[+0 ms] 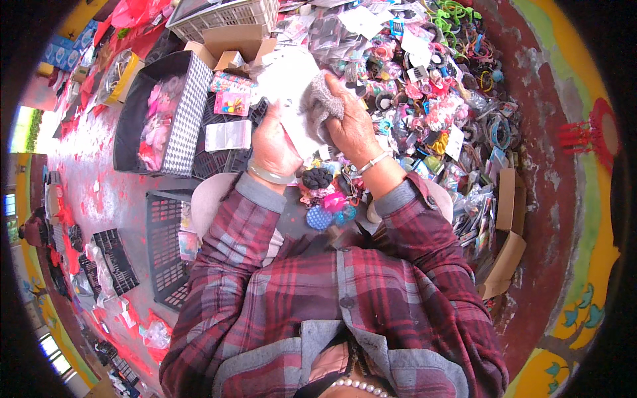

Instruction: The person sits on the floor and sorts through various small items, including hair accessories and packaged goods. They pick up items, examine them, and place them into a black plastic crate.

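Note:
My left hand [273, 142] grips the near left edge of a white, flat sheet-like piece [284, 78], thumb on top. A bunched grey cloth [324, 101] is in my right hand [354, 131], its fingers wrapped round it. The cloth lies against the right side of the white piece. Glare washes out the white surface, so its exact kind does not show. Below my hands, near my lap, are a black scrunchie [317, 177], a pink hair ornament [334, 201] and a blue dotted round piece [319, 217].
A large heap of hair accessories and plastic packets [424, 99] spreads to the right. At left stand a houndstooth-patterned bin [189, 113] with pink items and a dark plastic crate [166, 249]. An opened cardboard box [232, 41] and a pale crate [225, 20] are beyond.

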The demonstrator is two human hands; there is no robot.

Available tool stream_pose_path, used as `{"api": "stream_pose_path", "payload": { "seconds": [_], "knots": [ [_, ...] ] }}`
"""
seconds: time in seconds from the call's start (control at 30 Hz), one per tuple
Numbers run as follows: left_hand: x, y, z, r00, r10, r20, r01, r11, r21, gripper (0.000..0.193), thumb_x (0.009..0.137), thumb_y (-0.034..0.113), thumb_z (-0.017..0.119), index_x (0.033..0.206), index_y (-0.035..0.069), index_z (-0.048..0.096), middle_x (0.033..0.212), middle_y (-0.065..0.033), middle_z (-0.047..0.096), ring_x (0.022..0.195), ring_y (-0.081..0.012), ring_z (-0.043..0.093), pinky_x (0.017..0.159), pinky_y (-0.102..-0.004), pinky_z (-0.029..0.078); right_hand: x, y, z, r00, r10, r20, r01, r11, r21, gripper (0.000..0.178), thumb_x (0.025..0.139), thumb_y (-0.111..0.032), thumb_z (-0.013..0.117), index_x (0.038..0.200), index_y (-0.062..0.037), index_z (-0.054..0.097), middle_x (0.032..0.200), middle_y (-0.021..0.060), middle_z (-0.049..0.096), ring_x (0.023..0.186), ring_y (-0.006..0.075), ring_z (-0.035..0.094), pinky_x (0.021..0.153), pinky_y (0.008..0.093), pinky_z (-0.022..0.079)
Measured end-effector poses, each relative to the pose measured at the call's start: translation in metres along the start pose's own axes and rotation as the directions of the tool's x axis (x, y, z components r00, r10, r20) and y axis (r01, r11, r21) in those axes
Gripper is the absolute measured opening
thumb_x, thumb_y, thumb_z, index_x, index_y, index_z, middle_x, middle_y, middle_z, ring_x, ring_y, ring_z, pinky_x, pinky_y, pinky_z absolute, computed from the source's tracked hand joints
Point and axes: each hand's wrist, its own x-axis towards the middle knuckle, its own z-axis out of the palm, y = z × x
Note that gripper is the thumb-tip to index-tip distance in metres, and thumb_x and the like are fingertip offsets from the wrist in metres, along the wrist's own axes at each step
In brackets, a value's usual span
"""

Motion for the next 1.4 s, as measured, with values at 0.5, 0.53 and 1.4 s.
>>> {"api": "stream_pose_path", "payload": {
  "seconds": [0.5, 0.53, 1.4],
  "knots": [
    [-0.083, 0.161, -0.011, 0.73, 0.658, -0.184, -0.517, 0.708, 0.481, 0.035, 0.08, 0.009, 0.049, 0.112, -0.003, 0.048, 0.106, -0.013, 0.057, 0.099, -0.0272, 0.057, 0.087, -0.0395, 0.045, -0.015, 0.046, -0.003, 0.909, 0.401, 0.117, -0.403, 0.915, 0.001, 0.039, 0.072, -0.015, 0.054, 0.11, -0.0095, 0.057, 0.089, 0.02, 0.063, 0.084, 0.0307, 0.062, 0.075, 0.0357, 0.047],
    [-0.104, 0.178, -0.022, 0.652, 0.73, -0.205, -0.546, 0.639, 0.542, 0.033, 0.08, 0.006, 0.049, 0.112, -0.003, 0.048, 0.106, -0.0131, 0.057, 0.097, -0.0263, 0.057, 0.086, -0.0383, 0.045, -0.016, 0.047, -0.004, 0.913, 0.393, 0.113, -0.386, 0.919, -0.076, 0.039, 0.072, -0.015, 0.054, 0.11, -0.0084, 0.057, 0.088, 0.0202, 0.063, 0.083, 0.0303, 0.062, 0.075, 0.0356, 0.047],
    [-0.433, 0.127, -0.348, 0.665, 0.287, -0.69, 0.684, -0.606, 0.407, 0.028, 0.08, 0.014, 0.047, 0.104, 0.0, 0.049, 0.088, -0.0204, 0.057, 0.077, -0.0365, 0.059, 0.061, -0.0446, 0.047, -0.093, 0.08, 0.05, 0.803, 0.447, 0.393, -0.093, 0.747, -0.659, 0.036, 0.071, -0.021, 0.054, 0.098, 0.0029, 0.058, 0.079, 0.0254, 0.06, 0.074, 0.0392, 0.059, 0.067, 0.0428, 0.045]
  ]
}}
